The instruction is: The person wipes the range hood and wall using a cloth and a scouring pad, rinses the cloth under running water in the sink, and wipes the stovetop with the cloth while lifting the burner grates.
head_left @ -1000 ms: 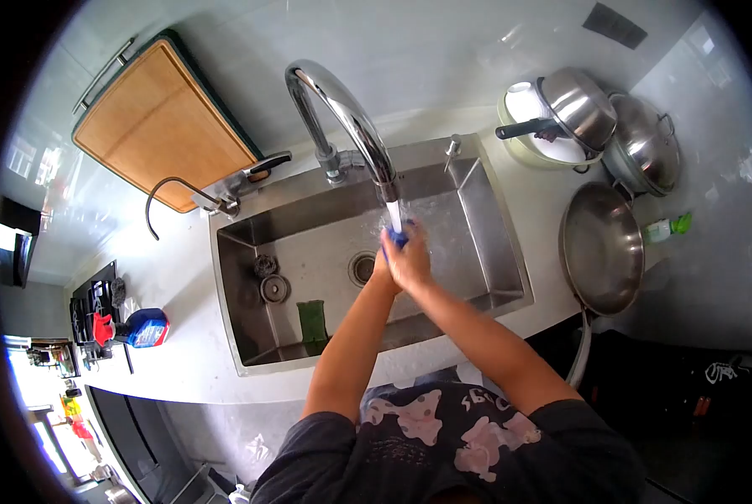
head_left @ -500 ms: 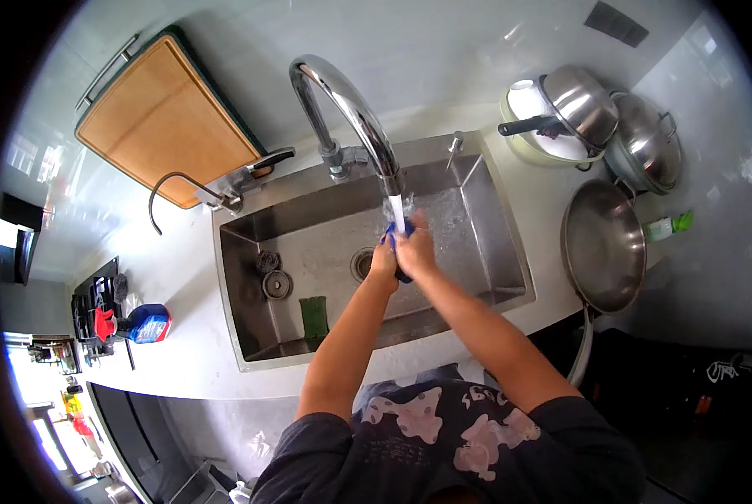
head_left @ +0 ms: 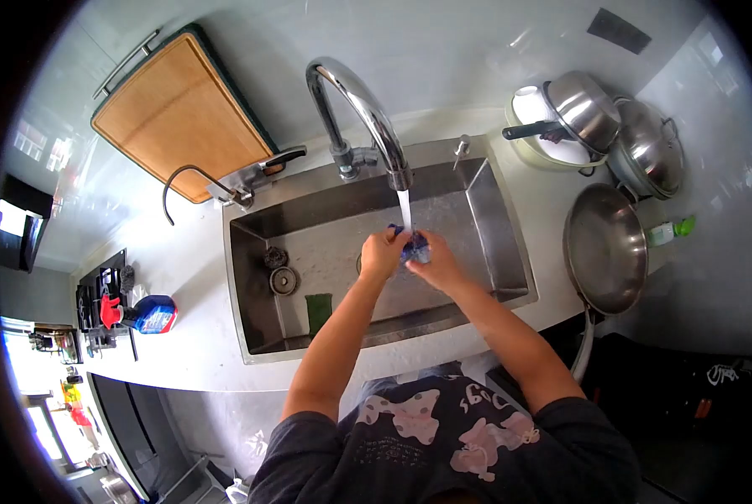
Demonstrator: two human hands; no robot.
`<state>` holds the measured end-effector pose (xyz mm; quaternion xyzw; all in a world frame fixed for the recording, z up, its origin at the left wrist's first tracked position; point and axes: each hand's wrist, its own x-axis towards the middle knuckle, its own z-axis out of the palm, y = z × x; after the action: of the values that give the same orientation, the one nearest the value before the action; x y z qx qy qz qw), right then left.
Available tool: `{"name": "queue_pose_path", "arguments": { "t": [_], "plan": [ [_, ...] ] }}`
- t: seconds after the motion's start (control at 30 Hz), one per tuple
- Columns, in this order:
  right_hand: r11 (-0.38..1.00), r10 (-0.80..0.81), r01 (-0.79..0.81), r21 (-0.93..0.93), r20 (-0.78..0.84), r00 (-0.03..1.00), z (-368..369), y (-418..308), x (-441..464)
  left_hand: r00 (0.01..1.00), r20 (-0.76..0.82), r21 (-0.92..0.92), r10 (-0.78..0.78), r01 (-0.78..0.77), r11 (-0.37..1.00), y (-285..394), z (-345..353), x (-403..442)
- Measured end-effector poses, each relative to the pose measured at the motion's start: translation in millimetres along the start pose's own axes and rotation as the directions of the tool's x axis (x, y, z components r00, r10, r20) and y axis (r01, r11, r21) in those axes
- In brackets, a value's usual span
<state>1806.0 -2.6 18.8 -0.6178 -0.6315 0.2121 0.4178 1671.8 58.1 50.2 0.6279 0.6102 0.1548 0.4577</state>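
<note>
Under the running faucet (head_left: 368,118), a small wet blue cloth (head_left: 415,247) is bunched between my two hands above the sink (head_left: 515,244). My left hand (head_left: 381,254) is closed on its left side, and my right hand (head_left: 436,262) grips its right side. Water from the spout falls onto the cloth. Most of the drain opening is hidden behind my left hand. On the sink floor at left lie a green scouring pad (head_left: 318,313), a metal drain strainer (head_left: 283,280) and a steel wool scrubber (head_left: 275,257).
A wooden cutting board (head_left: 183,118) leans at the back left, beside a thin curved tap (head_left: 195,170). The counter's left side holds a blue spray bottle (head_left: 154,314). At right are a frying pan (head_left: 604,250), a saucepan (head_left: 584,109), a lidded pot (head_left: 649,151) and a green-capped bottle (head_left: 667,231).
My hands have drawn slightly apart and back from the spout, with the cloth more visible between them. Splashing around the hands has lessened. The whole view has shifted slightly.
</note>
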Motion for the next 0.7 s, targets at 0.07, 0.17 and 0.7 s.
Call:
{"name": "queue_pose_path", "arguments": {
  "t": [0.07,0.17,0.7],
  "plan": [
    [0.988,0.126,-0.133,0.083,0.091,0.988,-10,-28,7,0.989,-0.105,-0.244,0.102,-0.125,0.962,2,13,-5],
    [0.963,0.189,-0.197,0.183,0.059,0.980,20,4,5,0.992,-0.096,-0.323,0.088,-0.114,0.939,16,13,-10],
    [0.216,0.517,-0.650,0.728,0.480,0.709,-41,-49,56,0.962,0.117,-0.066,0.248,-0.242,0.968,-50,14,6]
  ]
}}
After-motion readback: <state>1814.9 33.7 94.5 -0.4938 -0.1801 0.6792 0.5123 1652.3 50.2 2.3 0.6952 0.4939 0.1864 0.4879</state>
